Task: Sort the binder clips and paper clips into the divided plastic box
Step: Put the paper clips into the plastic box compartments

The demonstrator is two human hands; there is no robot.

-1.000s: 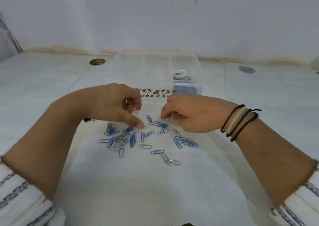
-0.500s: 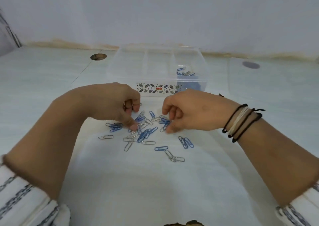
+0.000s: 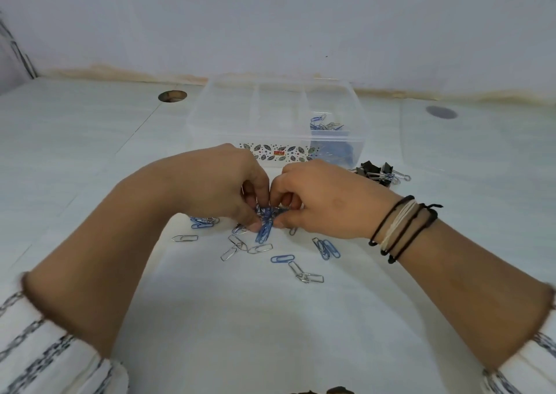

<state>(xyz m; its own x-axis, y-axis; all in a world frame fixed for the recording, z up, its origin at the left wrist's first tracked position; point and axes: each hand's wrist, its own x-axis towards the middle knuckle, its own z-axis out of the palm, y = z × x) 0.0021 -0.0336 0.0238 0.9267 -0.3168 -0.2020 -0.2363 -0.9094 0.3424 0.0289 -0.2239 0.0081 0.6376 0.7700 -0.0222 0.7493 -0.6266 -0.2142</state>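
My left hand (image 3: pixel 222 183) and my right hand (image 3: pixel 322 201) meet fingertip to fingertip over the table, both pinched on a bunch of blue and silver paper clips (image 3: pixel 266 220). Several loose paper clips (image 3: pixel 282 258) lie scattered on the white surface just below and beside the hands. Beyond the hands stands the clear divided plastic box (image 3: pixel 279 104); its right compartment holds paper clips (image 3: pixel 323 122), the other compartments look bare. A small heap of black binder clips (image 3: pixel 377 172) lies on the table right of the box's front corner.
The white table (image 3: pixel 75 159) has a round cable hole (image 3: pixel 172 96) at the back left and a grey cap (image 3: pixel 441 112) at the back right. A wall runs close behind the box. Striped sleeves cover both forearms at the bottom corners.
Both hands have swept the scattered paper clips inward and come together, closing on a gathered bunch. The view has tilted, so the binder clips at the right now show.
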